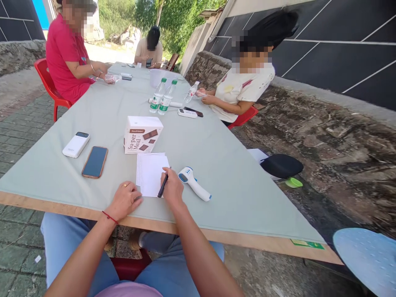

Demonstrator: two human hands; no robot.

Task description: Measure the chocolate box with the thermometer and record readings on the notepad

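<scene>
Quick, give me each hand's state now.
Left hand: loosely curled, resting on the table at the paper's lower left corner, holding nothing.
Right hand: closed on a pen over the paper.

Sunlit paved yard (21, 123), dark walls (324, 53)

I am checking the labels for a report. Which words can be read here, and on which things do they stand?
"Su-per Meal": side of the white box.
Brand strip above it: too small to read.
Water bottle labels: too small.
Paper sheet under the right hand holding the pen: print unreadable.
</scene>
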